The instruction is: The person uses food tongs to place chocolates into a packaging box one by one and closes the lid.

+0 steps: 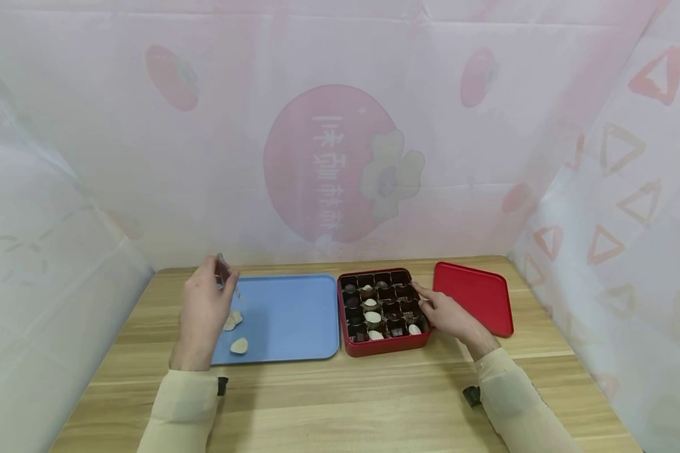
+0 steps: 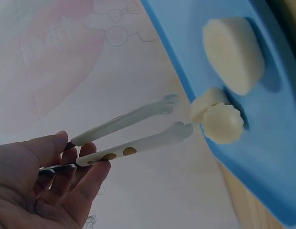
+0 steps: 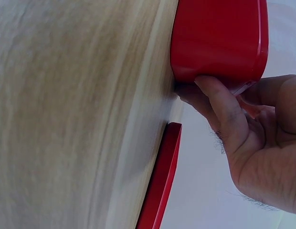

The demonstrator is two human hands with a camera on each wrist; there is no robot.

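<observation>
My left hand (image 1: 206,308) is over the left part of the blue tray (image 1: 294,321). It pinches small tongs (image 2: 133,150) with a dark metal end and pale, paw-shaped tips. The tips stand apart with nothing between them, near the cream-white pieces. On the tray lie a scalloped white piece (image 2: 223,123), another against it, and a larger rounded white piece (image 2: 234,55). At the right side of a red box (image 1: 388,343), my right hand (image 1: 449,313) grips its wall. Several dark and white chocolates (image 1: 373,317) sit in the box's brown divided insert.
A red lid (image 1: 476,299) lies right of the box, behind my right hand. The wooden table (image 1: 328,402) extends in front of tray and box. A printed white-and-pink sheet (image 1: 232,157) rises behind, with more sheeting on both sides.
</observation>
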